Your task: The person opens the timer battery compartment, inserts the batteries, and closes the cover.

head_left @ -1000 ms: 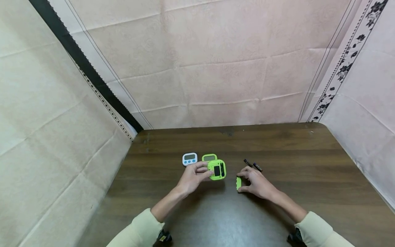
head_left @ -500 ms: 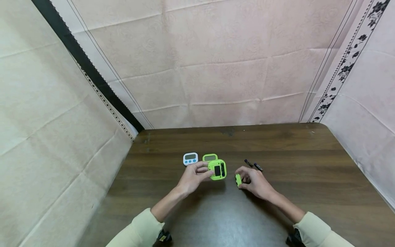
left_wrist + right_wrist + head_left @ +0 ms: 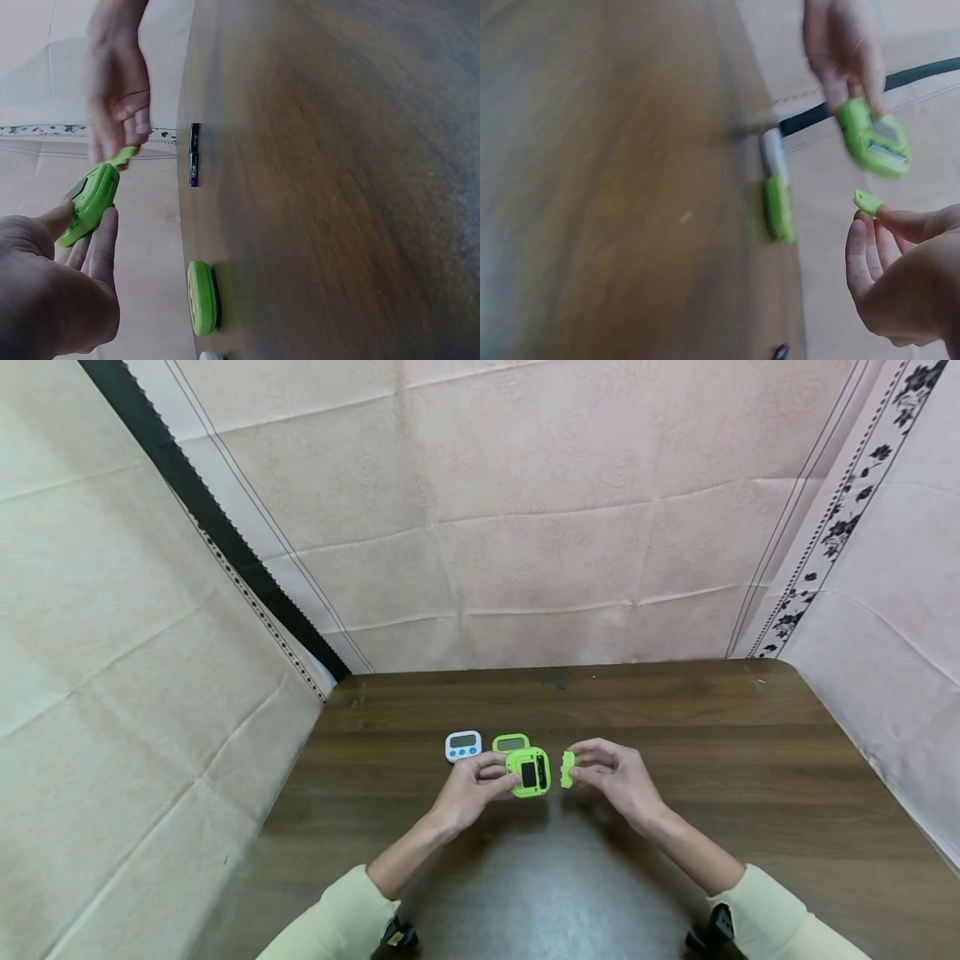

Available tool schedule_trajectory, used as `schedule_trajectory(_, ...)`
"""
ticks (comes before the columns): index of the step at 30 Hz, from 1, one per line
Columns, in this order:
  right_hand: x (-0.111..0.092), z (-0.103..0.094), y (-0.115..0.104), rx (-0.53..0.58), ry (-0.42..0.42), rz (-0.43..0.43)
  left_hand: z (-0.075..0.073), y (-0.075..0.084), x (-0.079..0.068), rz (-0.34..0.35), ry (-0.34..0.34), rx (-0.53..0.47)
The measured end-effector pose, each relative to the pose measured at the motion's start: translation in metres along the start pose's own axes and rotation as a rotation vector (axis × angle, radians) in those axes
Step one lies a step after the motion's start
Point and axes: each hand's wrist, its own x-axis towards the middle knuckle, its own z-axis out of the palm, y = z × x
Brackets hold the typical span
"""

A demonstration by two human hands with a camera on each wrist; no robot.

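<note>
My left hand [image 3: 467, 791] holds a green digital timer [image 3: 529, 772] by its left edge, back side up, with the battery compartment uncovered. Between thumb and fingers of my right hand [image 3: 618, 779] is the small green battery cover [image 3: 567, 769], just right of the timer with a narrow gap. The right wrist view shows the timer [image 3: 874, 139] and cover [image 3: 866, 202] apart. Whether a battery sits in the slot is hard to tell. Two dark cylinders like batteries [image 3: 194, 154] lie end to end on the table; in the head view my right hand hides them.
A second green timer [image 3: 511, 742] lies behind my left hand, face up. Left of it lies a white timer [image 3: 462, 745] with blue buttons. The wooden table [image 3: 675, 718] ends at hanging cloth [image 3: 525, 568] at the back and sides.
My right hand has moved up and left with the battery cover, bringing it close to the timer and turning it on the way. The left hand and its timer have stayed still.
</note>
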Motion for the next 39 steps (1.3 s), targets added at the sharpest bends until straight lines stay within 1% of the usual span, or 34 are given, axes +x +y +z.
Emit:
schedule_trajectory(5, 0.000, 0.010, -0.018, 0.052, -0.037, 0.013, 0.000, 0.000, 0.000, -0.012, 0.006, 0.007)
schedule_trajectory(9, -0.001, 0.017, -0.025, 0.061, -0.051, 0.029, 0.000, 0.000, 0.001, -0.014, 0.004, 0.007)
schedule_trajectory(15, -0.001, 0.026, -0.028, 0.037, -0.026, 0.071, 0.000, 0.001, 0.001, -0.017, 0.000, 0.002)
schedule_trajectory(22, -0.003, 0.032, -0.031, -0.024, 0.024, 0.026, 0.001, 0.001, 0.001, -0.007, 0.006, -0.004)
schedule_trajectory(32, -0.005, 0.038, -0.034, -0.036, 0.078, 0.007, 0.003, 0.002, 0.001, 0.009, 0.019, -0.002)
schedule_trajectory(36, -0.003, 0.039, -0.032, -0.044, 0.074, 0.003, 0.003, 0.002, 0.001, 0.015, 0.023, 0.021)
schedule_trajectory(39, 0.000, 0.034, -0.032, -0.025, 0.029, 0.031, 0.003, 0.003, 0.001, 0.019, 0.021, 0.046)
